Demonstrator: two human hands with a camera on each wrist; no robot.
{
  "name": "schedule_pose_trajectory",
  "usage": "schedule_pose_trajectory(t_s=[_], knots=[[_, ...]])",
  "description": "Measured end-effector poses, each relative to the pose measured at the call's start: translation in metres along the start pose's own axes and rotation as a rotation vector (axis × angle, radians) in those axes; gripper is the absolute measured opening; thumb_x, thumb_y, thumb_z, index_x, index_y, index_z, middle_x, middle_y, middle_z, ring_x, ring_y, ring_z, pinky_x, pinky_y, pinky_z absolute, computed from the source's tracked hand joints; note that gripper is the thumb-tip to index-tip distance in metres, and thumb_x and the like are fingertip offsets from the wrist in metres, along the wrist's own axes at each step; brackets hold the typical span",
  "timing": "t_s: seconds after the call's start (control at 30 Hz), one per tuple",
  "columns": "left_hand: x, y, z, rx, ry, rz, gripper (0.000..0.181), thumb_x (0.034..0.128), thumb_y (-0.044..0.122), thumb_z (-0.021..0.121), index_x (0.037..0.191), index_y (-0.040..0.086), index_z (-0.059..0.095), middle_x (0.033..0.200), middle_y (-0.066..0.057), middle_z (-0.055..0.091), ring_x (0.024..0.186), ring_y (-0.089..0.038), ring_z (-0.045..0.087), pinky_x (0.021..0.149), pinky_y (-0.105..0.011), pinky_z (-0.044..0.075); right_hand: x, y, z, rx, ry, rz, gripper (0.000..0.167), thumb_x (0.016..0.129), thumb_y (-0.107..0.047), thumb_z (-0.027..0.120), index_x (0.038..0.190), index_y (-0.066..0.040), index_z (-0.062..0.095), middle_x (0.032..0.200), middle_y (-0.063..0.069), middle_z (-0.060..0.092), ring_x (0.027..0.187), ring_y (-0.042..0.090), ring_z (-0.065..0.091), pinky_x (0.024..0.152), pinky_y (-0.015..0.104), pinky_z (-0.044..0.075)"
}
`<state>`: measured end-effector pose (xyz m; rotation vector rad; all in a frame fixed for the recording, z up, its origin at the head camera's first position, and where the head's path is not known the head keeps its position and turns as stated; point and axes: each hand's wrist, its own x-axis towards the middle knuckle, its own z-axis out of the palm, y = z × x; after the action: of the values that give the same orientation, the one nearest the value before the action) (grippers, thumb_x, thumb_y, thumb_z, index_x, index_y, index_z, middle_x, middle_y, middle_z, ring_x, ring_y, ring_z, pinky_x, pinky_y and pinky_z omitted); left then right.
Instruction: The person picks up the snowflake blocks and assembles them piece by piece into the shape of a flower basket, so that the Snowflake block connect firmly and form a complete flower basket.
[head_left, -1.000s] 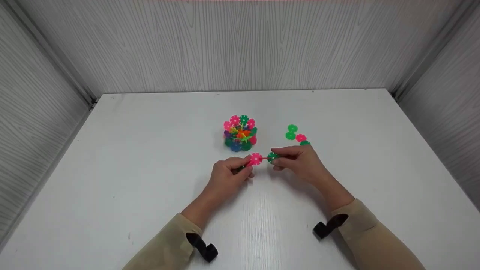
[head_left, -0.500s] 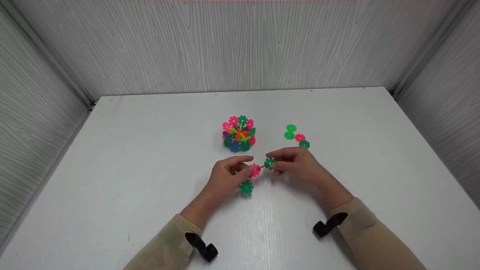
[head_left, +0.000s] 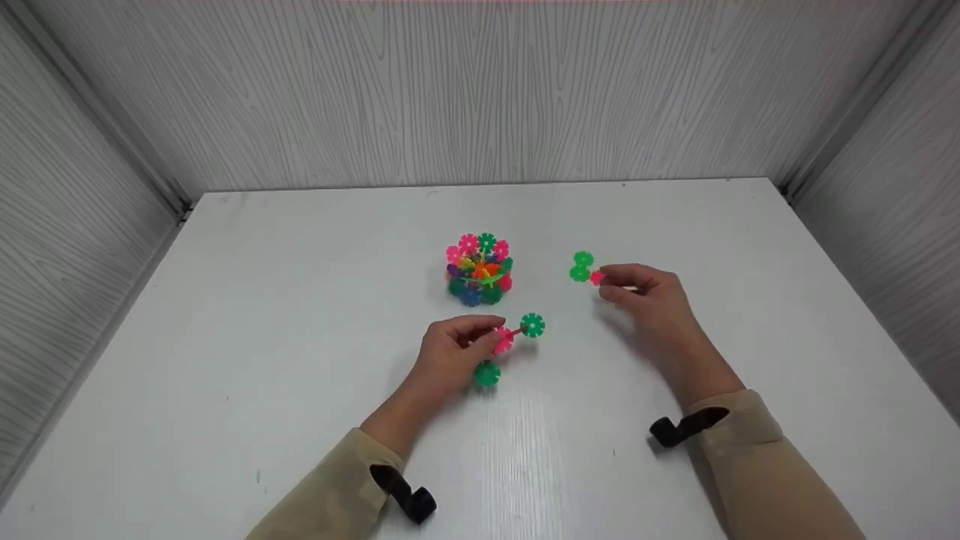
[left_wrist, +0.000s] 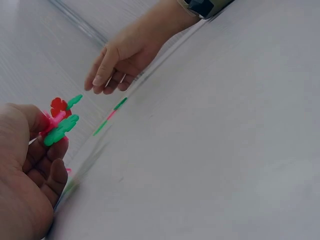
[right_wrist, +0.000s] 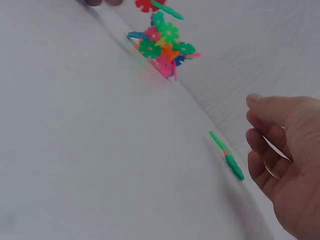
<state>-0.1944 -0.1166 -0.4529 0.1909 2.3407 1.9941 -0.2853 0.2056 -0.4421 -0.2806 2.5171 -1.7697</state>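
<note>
My left hand (head_left: 450, 349) pinches a pink snowflake disc (head_left: 504, 340) between thumb and fingers. Slotted to it are a red disc (left_wrist: 58, 106), seen nearly edge-on from the head, and two dark green discs, one (head_left: 532, 325) at the right and another (head_left: 487, 374) below. My right hand (head_left: 652, 300) hovers over a loose row of discs, fingers slightly bent and holding nothing. That row has two light green discs (head_left: 580, 273), a pink disc (head_left: 596, 277) and a dark green disc (right_wrist: 233, 167), which the right hand hides in the head view.
Beyond the left hand stands a ball-like cluster (head_left: 480, 271) of many-coloured snowflake discs joined together. The white table (head_left: 300, 337) meets grey wood-grain panels (head_left: 480, 90) at the back and sides. Black wrist straps (head_left: 405, 495) sit over both beige sleeves.
The right hand has let go of the dark green disc and moved right and away, over the loose discs. The left hand has turned its joined piece, so the lower green disc shows.
</note>
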Motion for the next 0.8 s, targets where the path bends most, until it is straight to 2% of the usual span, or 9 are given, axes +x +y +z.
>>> schedule_pose_trajectory(t_s=[0.13, 0.33, 0.47, 0.57, 0.7, 0.8], knots=[[0.0, 0.0, 0.0, -0.016, 0.004, 0.002, 0.029, 0.0984, 0.013, 0.077, 0.127, 0.007, 0.077, 0.112, -0.003, 0.074, 0.104, -0.026, 0.065, 0.08, -0.023, 0.058, 0.002, 0.011, -0.014, -0.11, 0.035, 0.039, 0.04, 0.1, -0.022, 0.076, 0.139, -0.013, 0.07, 0.131, 0.006, 0.069, 0.116, 0.024, 0.06, 0.092, 0.023, 0.052], [0.0, -0.001, 0.0, -0.018, -0.001, 0.003, 0.028, 0.1, 0.015, 0.075, 0.127, 0.007, 0.077, 0.112, -0.004, 0.074, 0.104, -0.025, 0.064, 0.081, -0.023, 0.058, 0.005, 0.021, -0.016, -0.255, -0.015, 0.047, 0.045, 0.099, -0.019, 0.074, 0.143, -0.02, 0.067, 0.135, 0.003, 0.067, 0.117, 0.026, 0.057, 0.1, 0.036, 0.05], [0.0, 0.0, 0.0, -0.015, 0.002, -0.007, 0.028, 0.1, 0.015, 0.076, 0.127, 0.008, 0.077, 0.112, -0.004, 0.074, 0.104, -0.025, 0.064, 0.082, -0.024, 0.058, 0.005, 0.022, -0.014, -0.288, -0.034, 0.038, 0.045, 0.1, -0.017, 0.074, 0.144, -0.017, 0.066, 0.137, 0.008, 0.066, 0.121, 0.027, 0.059, 0.106, 0.044, 0.049], [0.0, -0.001, 0.0, -0.014, 0.001, -0.009, 0.028, 0.1, 0.015, 0.076, 0.127, 0.008, 0.077, 0.112, -0.004, 0.074, 0.105, -0.025, 0.064, 0.082, -0.024, 0.058, 0.005, 0.021, -0.013, -0.303, -0.042, 0.023, 0.041, 0.1, -0.014, 0.073, 0.141, -0.014, 0.068, 0.134, 0.01, 0.068, 0.123, 0.028, 0.061, 0.108, 0.045, 0.05], [0.0, -0.001, 0.0, -0.014, 0.002, -0.003, 0.028, 0.0997, 0.015, 0.076, 0.127, 0.008, 0.077, 0.112, -0.004, 0.073, 0.105, -0.026, 0.064, 0.082, -0.024, 0.059, 0.004, 0.017, -0.009, -0.3, -0.031, 0.019, 0.03, 0.101, -0.016, 0.073, 0.13, -0.012, 0.075, 0.122, 0.011, 0.071, 0.111, 0.026, 0.061, 0.097, 0.038, 0.053], [0.001, 0.0, 0.0, -0.008, 0.008, -0.001, 0.028, 0.0992, 0.016, 0.077, 0.127, 0.008, 0.077, 0.112, -0.004, 0.073, 0.105, -0.026, 0.064, 0.082, -0.025, 0.058, 0.002, 0.009, -0.002, -0.23, -0.021, 0.029, 0.026, 0.099, -0.018, 0.075, 0.124, -0.011, 0.078, 0.113, 0.01, 0.071, 0.101, 0.025, 0.06, 0.086, 0.029, 0.056]])
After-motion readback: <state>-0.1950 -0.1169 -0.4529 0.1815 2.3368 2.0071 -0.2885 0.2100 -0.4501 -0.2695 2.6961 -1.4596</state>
